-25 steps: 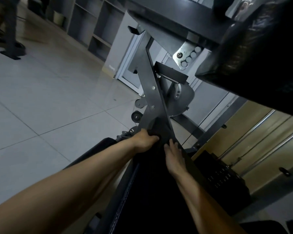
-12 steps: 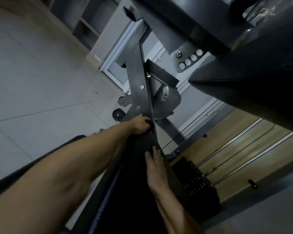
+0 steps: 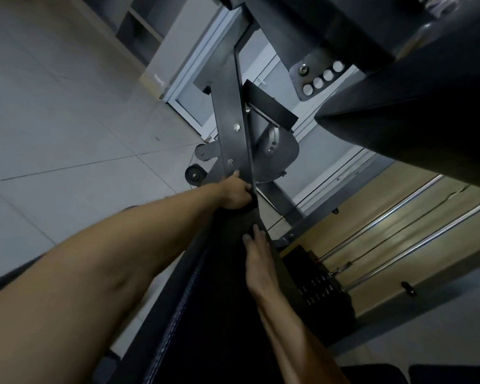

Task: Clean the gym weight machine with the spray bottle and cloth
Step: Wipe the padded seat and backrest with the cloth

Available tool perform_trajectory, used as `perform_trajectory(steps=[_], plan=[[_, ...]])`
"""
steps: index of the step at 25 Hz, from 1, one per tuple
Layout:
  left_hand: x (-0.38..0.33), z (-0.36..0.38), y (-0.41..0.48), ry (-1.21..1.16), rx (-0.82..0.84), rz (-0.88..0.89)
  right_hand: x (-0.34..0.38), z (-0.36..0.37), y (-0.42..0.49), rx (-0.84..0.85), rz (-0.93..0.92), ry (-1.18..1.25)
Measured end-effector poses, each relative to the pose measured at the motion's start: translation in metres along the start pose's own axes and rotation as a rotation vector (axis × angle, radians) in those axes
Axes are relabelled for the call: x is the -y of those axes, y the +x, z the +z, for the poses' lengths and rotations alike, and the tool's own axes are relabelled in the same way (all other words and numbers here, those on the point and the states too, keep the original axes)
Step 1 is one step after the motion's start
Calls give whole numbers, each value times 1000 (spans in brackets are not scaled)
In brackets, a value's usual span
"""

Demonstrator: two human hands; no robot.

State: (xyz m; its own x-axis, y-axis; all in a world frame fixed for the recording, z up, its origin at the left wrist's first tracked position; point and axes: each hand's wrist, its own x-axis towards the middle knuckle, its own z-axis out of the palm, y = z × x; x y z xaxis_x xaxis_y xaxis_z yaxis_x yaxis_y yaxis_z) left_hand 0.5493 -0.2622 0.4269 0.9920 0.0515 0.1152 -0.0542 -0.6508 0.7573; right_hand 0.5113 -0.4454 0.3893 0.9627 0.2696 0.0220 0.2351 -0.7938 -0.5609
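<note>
The gym machine's grey metal bar (image 3: 230,112) rises from the top end of a long black pad (image 3: 219,314). My left hand (image 3: 234,194) sits where pad and bar meet. Its fingers curl round what looks like a dark cloth (image 3: 244,207), and its thumb points up onto the bar. Lower on the pad, my right hand (image 3: 254,253) lies flat with straight fingers pressed on the surface. No spray bottle is in view.
A big black cushion (image 3: 427,106) hangs overhead at the upper right. The weight stack (image 3: 324,289) and chrome guide rods (image 3: 399,217) stand to the right of the pad. Grey floor tiles (image 3: 67,134) spread left, with shelves (image 3: 139,31) and a white door frame (image 3: 189,106) beyond.
My left hand has slid up from the pad's end onto the foot of the grey bar. My right hand stays flat on the pad. The view has tilted upward.
</note>
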Motion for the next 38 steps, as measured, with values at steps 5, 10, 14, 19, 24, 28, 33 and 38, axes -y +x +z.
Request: perform_trajectory(steps=[5,10,14,19,24,28,33,38], plan=[[3,3,-47,-82,-28,56,1,1,-2,-110,2,150],[-1,15,-162,-35,-8,171,11,-2,-15,-178,-16,79],[-4,18,-141,-39,-15,33,12,-1,-53,24,-68,-51],[-6,6,-75,-40,-37,-47,4,2,-104,102,-152,-54],[-9,18,-141,-83,-69,20,6,7,-98,43,-142,-71],[-5,30,-232,-103,-68,125,7,6,-96,29,-141,-115],[-3,28,-181,-131,-102,24,6,9,-94,39,-136,-116],[-6,21,-120,-190,-100,-58,5,6,-81,36,-91,-69]])
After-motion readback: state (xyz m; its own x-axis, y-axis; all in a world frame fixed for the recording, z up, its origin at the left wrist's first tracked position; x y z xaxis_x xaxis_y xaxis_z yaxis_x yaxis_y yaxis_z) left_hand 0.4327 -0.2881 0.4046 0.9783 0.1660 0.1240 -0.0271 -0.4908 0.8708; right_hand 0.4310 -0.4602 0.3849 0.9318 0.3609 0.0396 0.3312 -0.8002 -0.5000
